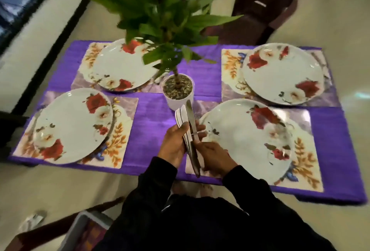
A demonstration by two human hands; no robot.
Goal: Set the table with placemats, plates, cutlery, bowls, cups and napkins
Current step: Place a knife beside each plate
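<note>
Left hand [173, 145] grips bundled cutlery [183, 122], tips pointing away; right hand [215, 155] fingers apparently pinch one knife [192, 130], lengthwise.

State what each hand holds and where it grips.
Left hand grips a bundle of cutlery around its middle. Right hand pinches one knife near mid-length.
</note>
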